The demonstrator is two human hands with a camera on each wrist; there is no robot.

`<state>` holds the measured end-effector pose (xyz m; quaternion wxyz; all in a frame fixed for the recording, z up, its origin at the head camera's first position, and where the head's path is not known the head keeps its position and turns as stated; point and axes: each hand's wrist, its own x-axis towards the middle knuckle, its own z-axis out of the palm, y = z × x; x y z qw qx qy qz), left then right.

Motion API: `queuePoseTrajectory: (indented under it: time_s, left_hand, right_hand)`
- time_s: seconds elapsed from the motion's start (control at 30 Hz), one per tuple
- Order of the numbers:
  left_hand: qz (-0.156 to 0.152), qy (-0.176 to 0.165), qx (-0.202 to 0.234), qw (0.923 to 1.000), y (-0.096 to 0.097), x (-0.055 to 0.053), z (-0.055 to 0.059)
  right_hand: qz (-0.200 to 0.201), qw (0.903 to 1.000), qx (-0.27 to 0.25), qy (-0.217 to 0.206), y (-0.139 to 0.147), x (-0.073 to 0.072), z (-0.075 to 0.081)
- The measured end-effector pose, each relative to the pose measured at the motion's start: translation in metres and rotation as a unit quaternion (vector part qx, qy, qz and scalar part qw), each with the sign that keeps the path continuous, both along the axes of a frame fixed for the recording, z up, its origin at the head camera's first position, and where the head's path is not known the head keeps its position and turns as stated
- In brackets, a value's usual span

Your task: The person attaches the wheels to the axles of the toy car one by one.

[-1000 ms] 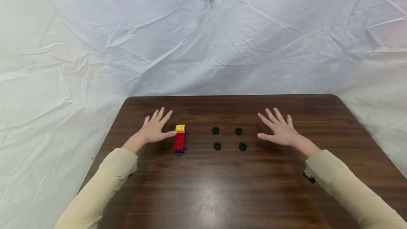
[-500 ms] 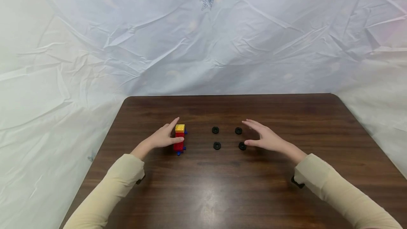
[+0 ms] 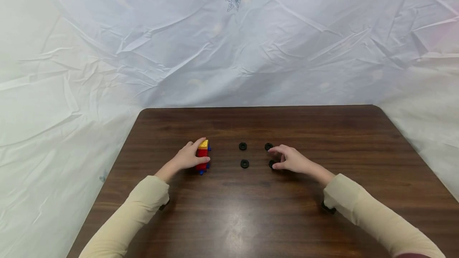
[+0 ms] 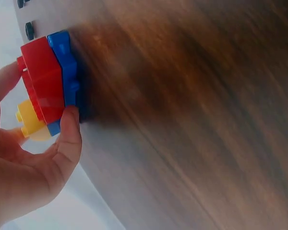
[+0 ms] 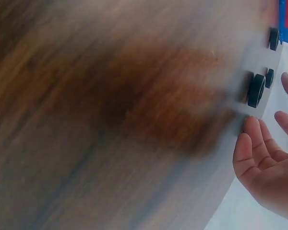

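Note:
A toy brick car body (image 3: 203,156) stands on the table, red on top with a yellow brick (image 3: 203,145) at its far end and a blue base (image 4: 65,62). My left hand (image 3: 187,156) holds it, with fingers and thumb curved round the bricks. To the right lie several black toy wheels: two in a left pair, the far wheel (image 3: 242,146) and the near wheel (image 3: 244,164), and two under my right hand (image 3: 292,159). That hand hovers with bent, spread fingers around the far right wheel (image 3: 268,146) and partly covers the near right wheel (image 3: 271,164).
The dark wood-grain table (image 3: 229,206) has rounded far corners. A white, wrinkled sheet (image 3: 251,59) with printed lettering hangs behind it and along the sides.
My left hand has moved right and curved its fingers round the brick car. My right hand has come left to the right-hand wheels, its spread fingers bending. Car and wheels look unmoved.

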<state>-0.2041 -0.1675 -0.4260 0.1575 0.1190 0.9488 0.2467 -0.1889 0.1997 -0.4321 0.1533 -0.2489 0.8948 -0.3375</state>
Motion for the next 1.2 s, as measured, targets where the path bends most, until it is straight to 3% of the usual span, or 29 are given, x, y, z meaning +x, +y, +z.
queuePoseTrajectory:
  time_s: [0.1, 0.13, 0.33, 0.37, 0.87, 1.03, 1.2]
  left_hand:
    - [0.013, 0.004, 0.008, 0.9999, 0.003, 0.0, 0.0]
    - [0.01, 0.016, 0.01, 0.9998, 0.001, -0.003, -0.007]
    - [0.03, 0.014, 0.015, 0.9993, 0.006, -0.004, -0.012]
    - [0.041, 0.003, 0.015, 0.999, 0.008, -0.001, -0.006]
    - [0.066, 0.026, 0.011, 0.9974, 0.015, 0.005, -0.003]
    - [0.074, 0.019, 0.04, 0.9963, 0.013, 0.004, -0.005]
    - [0.084, -0.016, 0.094, 0.9919, 0.012, 0.006, -0.004]
  right_hand:
    - [0.002, 0.9999, 0.014, 0.006, -0.002, 0.0, -0.002]
    - [0.004, 0.9998, 0.019, 0.009, -0.002, -0.001, -0.002]
    - [0.006, 0.9988, 0.043, 0.021, -0.004, -0.001, -0.005]
    - [0.005, 0.9986, 0.048, 0.022, -0.004, -0.001, -0.005]
    - [0.009, 0.9967, 0.071, 0.039, -0.007, 0.002, -0.008]
    - [0.008, 0.9976, 0.057, 0.037, -0.007, 0.003, -0.007]
    - [0.008, 0.9987, 0.032, 0.039, -0.009, 0.003, -0.003]
